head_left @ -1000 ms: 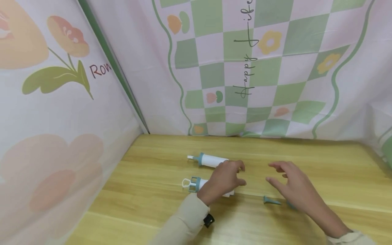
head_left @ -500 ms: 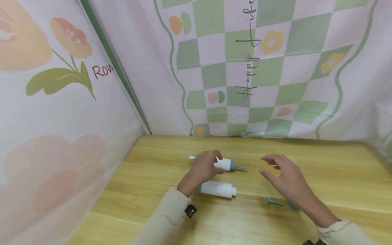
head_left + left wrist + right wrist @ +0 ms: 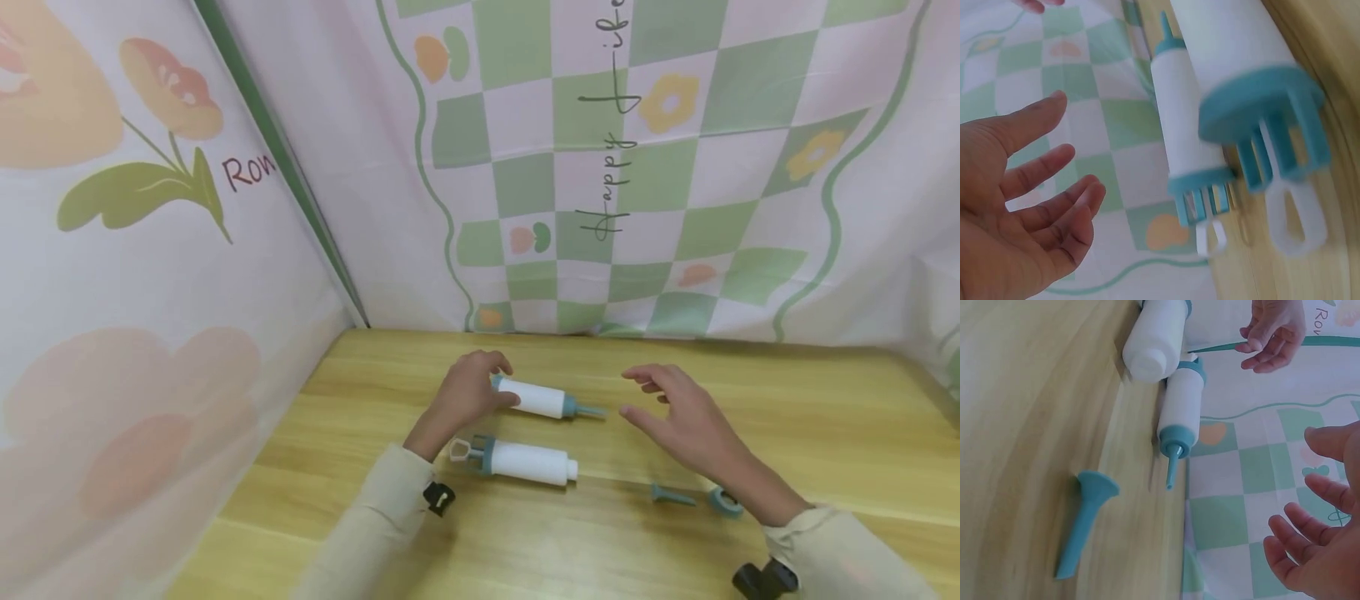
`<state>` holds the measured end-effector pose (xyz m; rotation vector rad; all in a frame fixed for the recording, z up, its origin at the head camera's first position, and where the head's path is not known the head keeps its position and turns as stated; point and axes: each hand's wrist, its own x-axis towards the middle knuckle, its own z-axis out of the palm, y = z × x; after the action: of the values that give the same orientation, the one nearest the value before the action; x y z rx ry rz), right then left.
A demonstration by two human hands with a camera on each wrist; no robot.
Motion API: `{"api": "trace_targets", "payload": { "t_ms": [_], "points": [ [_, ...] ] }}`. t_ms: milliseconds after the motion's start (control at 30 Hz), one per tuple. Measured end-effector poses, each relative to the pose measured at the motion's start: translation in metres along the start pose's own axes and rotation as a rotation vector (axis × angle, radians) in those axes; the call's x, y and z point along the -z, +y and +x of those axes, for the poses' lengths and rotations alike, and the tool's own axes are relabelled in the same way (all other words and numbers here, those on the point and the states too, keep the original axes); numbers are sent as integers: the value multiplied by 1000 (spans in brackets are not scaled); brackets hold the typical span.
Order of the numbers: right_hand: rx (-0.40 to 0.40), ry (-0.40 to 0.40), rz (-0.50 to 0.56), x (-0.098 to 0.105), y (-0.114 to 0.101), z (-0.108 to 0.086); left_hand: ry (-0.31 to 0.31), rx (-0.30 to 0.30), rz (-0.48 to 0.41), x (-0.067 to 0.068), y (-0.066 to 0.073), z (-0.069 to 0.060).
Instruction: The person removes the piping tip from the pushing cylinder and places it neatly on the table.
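Head cam's looking forward and down at the nozzled tube (image 3: 534, 398) from farthest off; left wrist cam's sitting closer, facing its looped end (image 3: 1211, 239); right wrist's facing its nozzle (image 3: 1172, 469). Both wrist views are sharing that tube.

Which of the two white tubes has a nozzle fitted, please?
The farther tube, tipped with a teal nozzle; the nearer tube ends in a bare white neck.

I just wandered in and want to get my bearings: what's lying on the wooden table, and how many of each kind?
White tubes with teal ends: 2
Loose teal nozzle: 1
Loose teal ring: 1
Total: 4
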<state>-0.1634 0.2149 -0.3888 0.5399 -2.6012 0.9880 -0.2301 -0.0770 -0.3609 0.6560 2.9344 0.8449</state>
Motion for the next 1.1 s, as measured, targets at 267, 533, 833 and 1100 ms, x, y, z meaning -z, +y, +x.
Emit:
{"api": "trace_targets", "payload": {
  "t_ms": [267, 533, 833, 1100],
  "points": [
    [-99, -80, 69, 7, 9, 12, 21, -39, -80, 9, -22, 3],
    [-178, -81, 174, -1, 17, 11, 110, 6, -175, 14, -55, 2],
    [-354, -145, 294, -11, 35, 10, -18, 118, -412, 12, -88, -1],
    [-387, -150, 377, -15, 43, 13, -45, 190, -480, 16, -102, 5]
  ]
}}
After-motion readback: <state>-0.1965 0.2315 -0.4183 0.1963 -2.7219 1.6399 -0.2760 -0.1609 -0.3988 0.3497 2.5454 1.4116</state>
